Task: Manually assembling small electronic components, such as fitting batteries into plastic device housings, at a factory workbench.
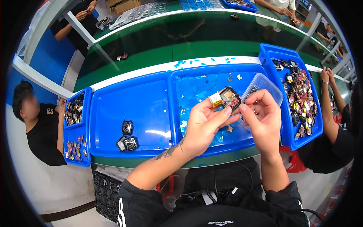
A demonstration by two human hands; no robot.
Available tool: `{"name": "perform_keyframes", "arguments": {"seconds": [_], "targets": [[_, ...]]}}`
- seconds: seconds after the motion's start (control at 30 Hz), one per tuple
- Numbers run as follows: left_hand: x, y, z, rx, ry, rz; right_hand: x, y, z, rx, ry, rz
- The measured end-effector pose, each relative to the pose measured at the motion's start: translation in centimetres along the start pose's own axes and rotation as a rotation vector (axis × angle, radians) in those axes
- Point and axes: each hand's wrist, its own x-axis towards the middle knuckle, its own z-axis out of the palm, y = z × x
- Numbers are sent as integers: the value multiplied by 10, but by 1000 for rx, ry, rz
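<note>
A small square black device casing with exposed red-and-gold internals and a yellow-tagged silver cell (228, 98) was held up above the middle blue plastic tray (196, 89). It was gripped by the left hand (204, 125), thumb and fingers closed around its lower edge. The right hand (262, 117) was pinched at the casing's right side, fingertips closed on it; whether a small part was held between them could not be told. A clear plastic tub (264, 85) was seen just behind the right hand, over the middle tray's right end. Left of the middle tray, two black square modules with round lenses (127, 137) lay in a wide blue tray (143, 98). Right of the middle tray, a narrow blue bin (278, 53) was filled with mixed small parts. Far left of it, a small blue bin (86, 113) with parts was tended by another person's hand (60, 106).
</note>
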Motion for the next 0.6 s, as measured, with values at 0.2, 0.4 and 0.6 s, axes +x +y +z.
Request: {"name": "perform_keyframes", "arguments": {"seconds": [0.2,0.4,0.6], "targets": [[1,5,-2,-93,-23,-51,3,-4,-2,-53,-32,-3],[2,5,-4,-165,-38,-80,3,-7,-3,-100,-43,-28],[1,1,0,-84,-56,-25,3,-6,-3,-272,-14,-208]]}}
